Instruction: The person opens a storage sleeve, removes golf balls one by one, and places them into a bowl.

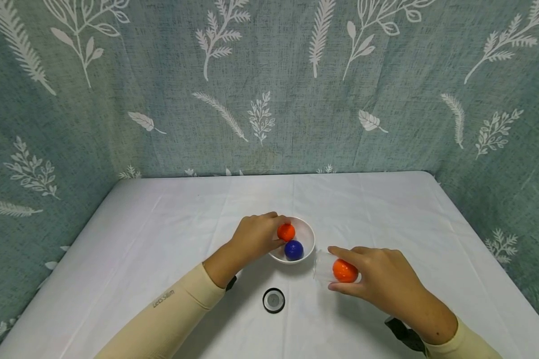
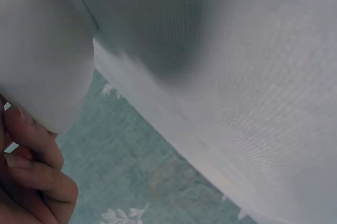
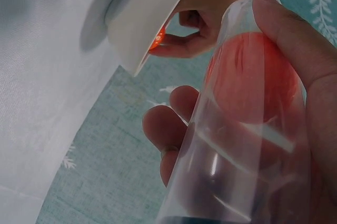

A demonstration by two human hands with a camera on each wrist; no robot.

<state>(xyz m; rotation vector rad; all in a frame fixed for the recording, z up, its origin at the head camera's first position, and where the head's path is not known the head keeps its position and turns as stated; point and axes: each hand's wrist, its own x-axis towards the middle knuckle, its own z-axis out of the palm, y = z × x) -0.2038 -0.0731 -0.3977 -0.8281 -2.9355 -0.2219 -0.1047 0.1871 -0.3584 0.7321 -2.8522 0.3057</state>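
My left hand (image 1: 261,233) reaches over the white bowl (image 1: 307,234), its thumb and fingers pinching an orange ball (image 1: 286,232) at the bowl's left side. Beside it in the bowl sits a dark blue ball (image 1: 294,251). To the right of the bowl, my right hand (image 1: 382,274) grips a clear plastic tube-shaped container (image 3: 231,166) between thumb and fingers. Inside that container is another orange ball (image 1: 345,271), seen through its wall near the hand. The left wrist view shows the bowl's outside and curled fingers (image 2: 39,168), with the balls hidden.
A round black-rimmed lid (image 1: 274,300) lies on the white tablecloth (image 1: 197,214) in front of the bowl. Green leaf-patterned fabric (image 1: 292,114) hangs behind the table and along both sides.
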